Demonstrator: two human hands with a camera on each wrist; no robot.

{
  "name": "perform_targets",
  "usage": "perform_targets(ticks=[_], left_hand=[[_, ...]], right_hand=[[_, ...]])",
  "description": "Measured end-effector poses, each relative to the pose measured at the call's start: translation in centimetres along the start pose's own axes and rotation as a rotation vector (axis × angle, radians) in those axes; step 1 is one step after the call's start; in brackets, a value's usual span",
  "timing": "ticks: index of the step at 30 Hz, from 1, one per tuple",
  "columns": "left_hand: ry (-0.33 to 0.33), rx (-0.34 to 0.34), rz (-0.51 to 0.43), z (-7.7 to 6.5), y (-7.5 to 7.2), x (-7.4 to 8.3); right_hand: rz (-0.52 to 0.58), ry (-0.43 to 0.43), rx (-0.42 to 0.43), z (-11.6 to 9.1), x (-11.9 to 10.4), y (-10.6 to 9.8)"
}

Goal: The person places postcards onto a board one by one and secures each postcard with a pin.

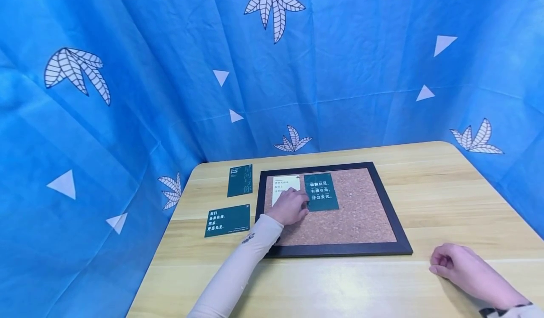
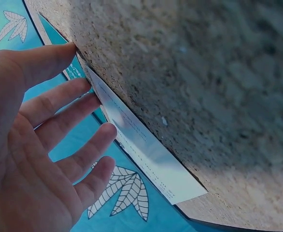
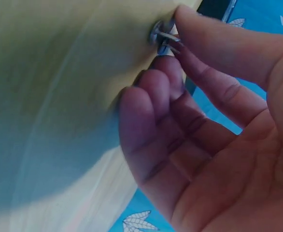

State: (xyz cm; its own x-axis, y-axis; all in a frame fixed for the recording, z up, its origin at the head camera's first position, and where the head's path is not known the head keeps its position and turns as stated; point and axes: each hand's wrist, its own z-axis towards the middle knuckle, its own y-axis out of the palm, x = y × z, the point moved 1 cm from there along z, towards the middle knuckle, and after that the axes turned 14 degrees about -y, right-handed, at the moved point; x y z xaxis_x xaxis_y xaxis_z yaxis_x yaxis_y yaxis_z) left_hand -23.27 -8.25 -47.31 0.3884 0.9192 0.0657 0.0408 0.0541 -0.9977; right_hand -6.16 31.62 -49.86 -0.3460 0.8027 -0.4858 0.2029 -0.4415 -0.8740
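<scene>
My left hand lies over the lower part of a pale card on the cork board. Its fingertips touch the cards where the pale one meets a dark green card with white writing. The left wrist view shows the fingers spread and only slightly bent, with the thumb at the cards' edge. To the right of the board, my right hand is low over the table. Between thumb and forefinger it pinches a small metal thumbtack; whether there is more than one I cannot tell.
Two more green cards lie left of the board on the wooden table: an upright one at the back and a sideways one nearer me. A black frame edges the board. Blue patterned cloth hangs behind and at both sides.
</scene>
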Motion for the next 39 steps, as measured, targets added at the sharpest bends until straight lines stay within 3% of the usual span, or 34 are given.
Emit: perform_targets(ticks=[10, 19, 31, 39], left_hand=[[0.012, 0.014, 0.012, 0.2, -0.3, 0.1], [0.024, 0.013, 0.022, 0.3, -0.5, 0.1], [0.003, -0.003, 0.019, 0.0, -0.3, 0.2], [0.003, 0.002, 0.026, -0.1, -0.1, 0.2]], right_hand=[[-0.016, 0.089, 0.02, -0.5, 0.2, -0.2], [-0.028, 0.037, 0.036, -0.4, 0.4, -0.4], [-0.009, 0.024, 0.12, 0.4, 0.0, -1.1], [0.007, -0.049, 0.166, 1.1, 0.1, -1.9]])
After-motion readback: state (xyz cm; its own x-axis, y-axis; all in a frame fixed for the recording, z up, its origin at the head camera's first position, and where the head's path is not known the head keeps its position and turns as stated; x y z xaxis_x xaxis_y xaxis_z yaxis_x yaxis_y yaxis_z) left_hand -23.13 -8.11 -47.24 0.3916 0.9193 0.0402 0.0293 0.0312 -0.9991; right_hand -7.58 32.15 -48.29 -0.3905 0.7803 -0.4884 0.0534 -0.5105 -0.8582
